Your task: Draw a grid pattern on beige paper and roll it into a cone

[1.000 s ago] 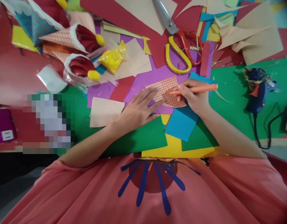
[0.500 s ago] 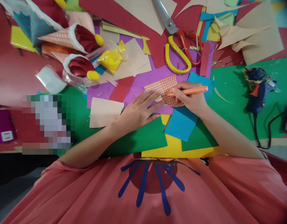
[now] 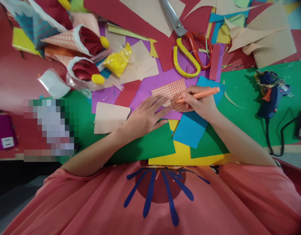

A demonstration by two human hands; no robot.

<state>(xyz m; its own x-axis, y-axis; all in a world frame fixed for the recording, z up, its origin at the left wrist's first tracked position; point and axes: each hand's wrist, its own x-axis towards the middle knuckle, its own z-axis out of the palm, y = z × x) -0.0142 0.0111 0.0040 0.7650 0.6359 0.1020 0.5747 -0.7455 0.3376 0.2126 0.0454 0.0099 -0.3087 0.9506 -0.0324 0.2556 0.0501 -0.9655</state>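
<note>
Orange pen (image 3: 206, 93), orange-gridded beige paper (image 3: 178, 87), purple sheet (image 3: 162, 78)

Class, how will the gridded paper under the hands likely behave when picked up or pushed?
The gridded paper looks thin, so it is probably light and bends easily. Lying flat, it seems unlikely to tip or roll, but might slide over the purple sheet if pushed.

Against one second ago, the right hand (image 3: 201, 103) has shifted left across the lined paper (image 3: 177, 87), carrying the orange pen (image 3: 204, 93). The pen tip sits nearer the body; its slant is steeper. More blue paper (image 3: 205, 81) shows beside the hand.
</note>
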